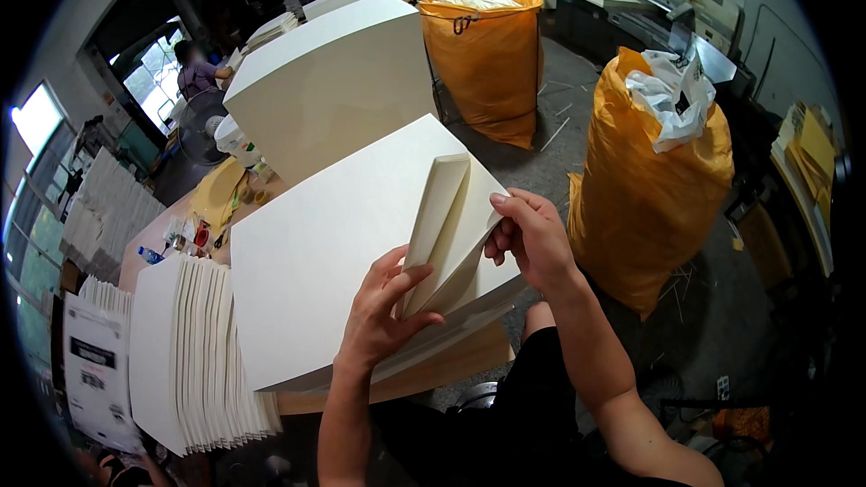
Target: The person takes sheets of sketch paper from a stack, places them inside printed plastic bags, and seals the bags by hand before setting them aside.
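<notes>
A folded cream-white paper piece (pixel 437 225), with one narrow side panel and an opening along it, is held over a stack of large white sheets (pixel 325 243). Whether it is a bag or an envelope I cannot tell. My left hand (pixel 383 307) grips its lower left end, thumb below and fingers against the narrow panel. With thumb and curled fingers, my right hand (pixel 532 234) pinches its right edge and holds that flap away from the panel. On the left, a row of similar folded white pieces (pixel 203 352) leans overlapped at the table's edge.
Behind the sheets rises a taller white stack (pixel 352 81). Two orange sacks (pixel 483 63) stand on the floor, right and far. A fan (pixel 200 126), a white bucket (pixel 236 140) and a bottle (pixel 150 255) are at left. Another person (pixel 194 72) is farther back.
</notes>
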The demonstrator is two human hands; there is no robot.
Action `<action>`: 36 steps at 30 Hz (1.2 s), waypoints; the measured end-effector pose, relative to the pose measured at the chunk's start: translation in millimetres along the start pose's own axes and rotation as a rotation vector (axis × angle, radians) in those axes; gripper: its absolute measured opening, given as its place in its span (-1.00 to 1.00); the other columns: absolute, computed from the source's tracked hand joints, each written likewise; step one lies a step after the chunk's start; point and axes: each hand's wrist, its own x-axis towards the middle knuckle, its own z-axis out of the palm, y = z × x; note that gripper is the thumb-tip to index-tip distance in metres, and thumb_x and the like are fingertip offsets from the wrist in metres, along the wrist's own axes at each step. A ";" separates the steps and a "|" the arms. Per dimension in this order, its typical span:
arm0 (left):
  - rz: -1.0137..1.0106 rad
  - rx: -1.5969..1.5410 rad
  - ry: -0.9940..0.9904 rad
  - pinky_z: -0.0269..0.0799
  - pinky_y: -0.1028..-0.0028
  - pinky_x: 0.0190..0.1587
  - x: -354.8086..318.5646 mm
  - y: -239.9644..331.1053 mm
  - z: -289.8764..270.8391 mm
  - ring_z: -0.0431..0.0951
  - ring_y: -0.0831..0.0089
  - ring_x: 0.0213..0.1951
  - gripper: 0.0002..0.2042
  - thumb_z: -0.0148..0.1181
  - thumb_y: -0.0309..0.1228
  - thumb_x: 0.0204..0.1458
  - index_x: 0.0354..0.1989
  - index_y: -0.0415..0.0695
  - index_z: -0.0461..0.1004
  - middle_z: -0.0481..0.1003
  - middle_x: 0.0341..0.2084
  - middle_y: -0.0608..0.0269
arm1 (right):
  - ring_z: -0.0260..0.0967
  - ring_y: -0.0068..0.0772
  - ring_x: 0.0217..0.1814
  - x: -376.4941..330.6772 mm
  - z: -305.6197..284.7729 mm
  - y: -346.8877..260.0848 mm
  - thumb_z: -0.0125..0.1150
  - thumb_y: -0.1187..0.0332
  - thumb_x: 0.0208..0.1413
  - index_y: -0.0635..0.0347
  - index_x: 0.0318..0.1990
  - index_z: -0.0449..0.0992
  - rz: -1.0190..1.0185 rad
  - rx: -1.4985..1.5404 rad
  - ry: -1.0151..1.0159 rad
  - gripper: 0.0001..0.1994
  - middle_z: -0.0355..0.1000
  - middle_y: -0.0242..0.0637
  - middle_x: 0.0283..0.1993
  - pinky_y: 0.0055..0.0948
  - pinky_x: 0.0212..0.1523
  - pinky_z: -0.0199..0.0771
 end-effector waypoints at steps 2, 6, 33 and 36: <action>-0.032 -0.004 0.005 0.53 0.21 0.16 -0.9 -0.2 -1.0 0.51 0.11 0.16 -0.39 0.58 -0.48 -0.17 0.15 0.01 0.54 0.43 0.19 0.07 | 0.41 -0.49 -0.61 0.1 1.0 0.6 0.18 0.20 0.32 0.14 -0.49 0.40 -0.003 0.004 0.003 -0.67 0.33 -0.40 -0.62 -0.51 -0.60 0.36; -0.085 -0.048 -0.022 0.52 0.21 0.18 -2.0 -3.2 -6.3 0.51 0.12 0.17 -0.41 0.54 -0.52 -0.13 0.16 -0.01 0.53 0.45 0.17 0.08 | 0.39 -0.52 -0.62 -0.1 -4.3 5.4 0.21 0.14 0.32 0.12 -0.50 0.37 -0.040 0.031 -0.015 -0.62 0.33 -0.41 -0.63 -0.52 -0.61 0.35; -0.018 0.007 -0.004 0.51 0.23 0.17 -4.1 -10.1 -2.8 0.53 0.12 0.14 -0.36 0.56 -0.53 -0.19 0.18 0.03 0.54 0.51 0.15 0.11 | 0.49 -0.01 -0.08 -48.6 -12.5 42.6 0.33 0.11 0.11 0.17 -0.25 0.57 -0.961 -1.372 -0.091 -0.71 0.51 -0.15 -0.26 -0.09 0.01 0.43; 0.094 0.293 -0.076 0.52 0.23 0.13 -4.9 -9.2 2.9 0.55 0.14 0.06 -0.36 0.55 -0.40 -0.18 0.19 0.23 0.55 0.48 0.19 0.13 | 0.46 0.10 0.09 -53.5 -19.2 58.7 0.27 -0.01 0.15 0.17 -0.12 0.64 -0.834 -1.577 -0.282 -0.59 0.52 -0.01 -0.11 -0.01 0.19 0.38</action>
